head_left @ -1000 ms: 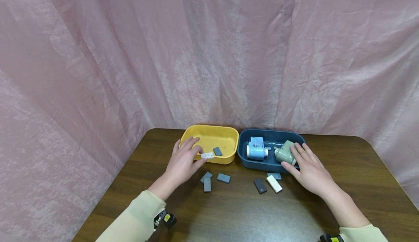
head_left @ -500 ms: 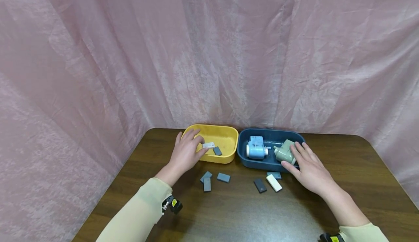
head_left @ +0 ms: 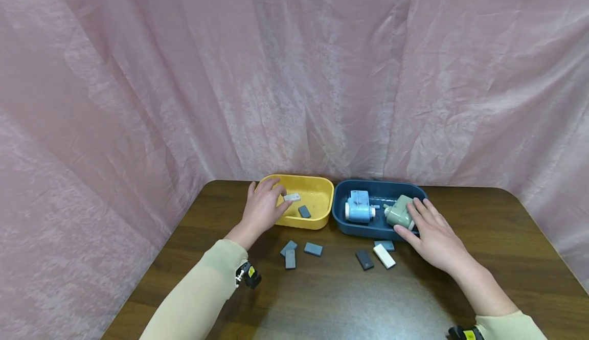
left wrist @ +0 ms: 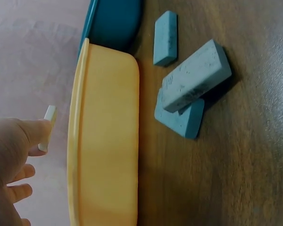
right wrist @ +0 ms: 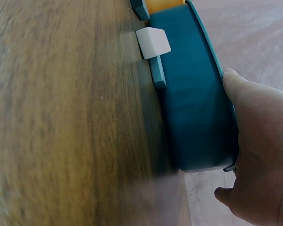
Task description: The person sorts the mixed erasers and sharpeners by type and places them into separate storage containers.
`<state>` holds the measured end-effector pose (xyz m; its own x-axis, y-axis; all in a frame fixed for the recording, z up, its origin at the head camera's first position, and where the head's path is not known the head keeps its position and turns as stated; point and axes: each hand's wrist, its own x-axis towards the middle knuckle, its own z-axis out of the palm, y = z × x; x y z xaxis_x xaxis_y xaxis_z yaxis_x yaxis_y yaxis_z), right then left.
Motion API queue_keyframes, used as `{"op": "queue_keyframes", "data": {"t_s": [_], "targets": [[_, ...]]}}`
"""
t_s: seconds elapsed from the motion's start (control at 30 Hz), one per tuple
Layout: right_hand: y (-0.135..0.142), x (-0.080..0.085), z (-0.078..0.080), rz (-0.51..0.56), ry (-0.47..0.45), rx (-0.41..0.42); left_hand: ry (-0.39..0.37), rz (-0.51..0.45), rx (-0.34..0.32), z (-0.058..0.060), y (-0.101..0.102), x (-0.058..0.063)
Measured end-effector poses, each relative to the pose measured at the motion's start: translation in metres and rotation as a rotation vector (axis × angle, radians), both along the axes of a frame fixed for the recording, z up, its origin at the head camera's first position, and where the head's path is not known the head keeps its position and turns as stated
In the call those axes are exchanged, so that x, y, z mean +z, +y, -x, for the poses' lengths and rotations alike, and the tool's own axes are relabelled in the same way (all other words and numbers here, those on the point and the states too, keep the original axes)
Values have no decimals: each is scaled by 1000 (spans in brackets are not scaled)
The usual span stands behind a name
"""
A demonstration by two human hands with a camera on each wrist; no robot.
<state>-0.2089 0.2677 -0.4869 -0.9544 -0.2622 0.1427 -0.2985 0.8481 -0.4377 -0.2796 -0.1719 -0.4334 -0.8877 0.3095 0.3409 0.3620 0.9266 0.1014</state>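
Left hand [head_left: 261,209] pinches a block [head_left: 292,197] over the yellow bin [head_left: 299,222], where a slack pinch could drop it; right hand [head_left: 434,243], spread, touches the blue bin [head_left: 363,229]

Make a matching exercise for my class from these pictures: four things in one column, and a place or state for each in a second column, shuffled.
Things
1. Left hand
2. Right hand
3. Yellow tray
4. White block on the table

Places and states
A. Beside a dark block
B. Has a grey block lying inside
C. At the rim of the dark blue tray
D. Pinching a pale block

Right pairs: 1-D, 2-C, 3-B, 4-A
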Motion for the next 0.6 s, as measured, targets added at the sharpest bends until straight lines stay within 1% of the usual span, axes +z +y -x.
{"op": "queue_keyframes", "data": {"t_s": [0.2,0.33,0.6], "targets": [[1,-1,0,6,-8,1,-23,2,38,7,-3,-5],[0,0,-1,5,-17,-1,-32,4,58,9,-3,-8],[1,-1,-3,3,-15,2,-38,2,75,13,-3,-15]]}}
